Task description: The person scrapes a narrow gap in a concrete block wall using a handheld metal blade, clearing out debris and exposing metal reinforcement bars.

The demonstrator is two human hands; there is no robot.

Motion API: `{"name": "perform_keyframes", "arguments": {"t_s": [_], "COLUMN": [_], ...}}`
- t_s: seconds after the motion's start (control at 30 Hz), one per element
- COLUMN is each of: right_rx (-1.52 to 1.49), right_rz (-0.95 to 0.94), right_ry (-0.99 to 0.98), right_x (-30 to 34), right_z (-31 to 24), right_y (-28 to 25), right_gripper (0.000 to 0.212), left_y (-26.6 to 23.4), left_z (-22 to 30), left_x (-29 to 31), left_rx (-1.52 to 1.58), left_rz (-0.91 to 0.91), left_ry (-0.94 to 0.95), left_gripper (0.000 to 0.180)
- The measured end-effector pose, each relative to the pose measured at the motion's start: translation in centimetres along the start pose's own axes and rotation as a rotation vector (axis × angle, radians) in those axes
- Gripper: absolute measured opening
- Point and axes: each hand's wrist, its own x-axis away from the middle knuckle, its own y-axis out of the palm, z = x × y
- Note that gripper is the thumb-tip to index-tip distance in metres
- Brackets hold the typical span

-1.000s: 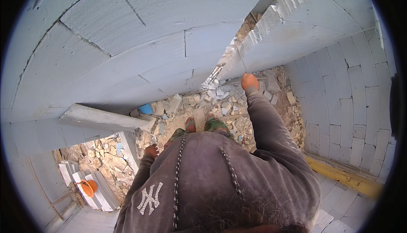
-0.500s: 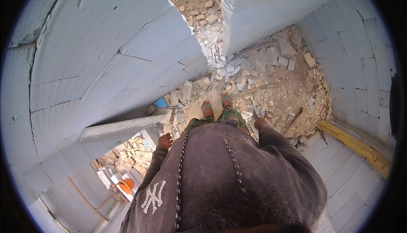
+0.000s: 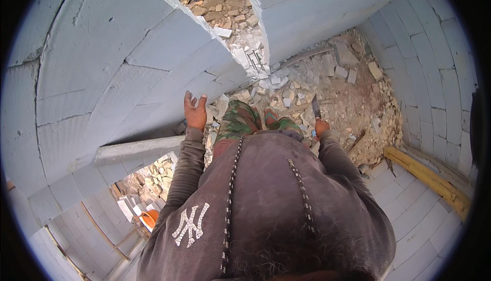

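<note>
My left hand (image 3: pixel 195 113) is raised beside the pale grey block wall (image 3: pixel 148 71). Its fingers are spread with nothing in them, and I cannot tell if they touch the wall. Lower right, my right hand (image 3: pixel 321 126) is closed around the handle of a dark-bladed tool (image 3: pixel 316 107). The narrow flat blade points away from me over the rubble; the handle is covered by my fingers, so its exact kind is unclear. Between my hands, one leg in camouflage trousers (image 3: pixel 238 121) is bent forward.
Broken blocks and stones (image 3: pixel 340 71) litter the ground ahead. Thin metal rods (image 3: pixel 255 62) stick up at the gap in the wall. A yellow beam (image 3: pixel 429 173) lies at right. Through a lower-left opening, an orange container (image 3: pixel 149 218) sits by white blocks.
My left hand has risen forward toward the wall. The right hand has moved forward slightly, bringing the blade into clearer view. One leg has stepped forward, and my view has shifted.
</note>
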Motion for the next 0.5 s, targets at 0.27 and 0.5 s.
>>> {"name": "perform_keyframes", "arguments": {"t_s": [0.27,0.5], "right_rx": [-0.301,0.29], "right_rz": [0.088,-0.13], "right_ry": [0.212,-0.105], "right_x": [-0.2,-1.2], "right_z": [2.7,10.9], "right_y": [-4.5,-5.7], "right_gripper": [0.057,0.055], "left_y": [3.2,3.6], "left_z": [4.0,3.0], "left_x": [-2.8,-2.2], "left_rx": [0.063,0.038], "left_rz": [-0.003,0.028], "left_ry": [-0.072,0.025], "left_gripper": [0.12,0.118]}}
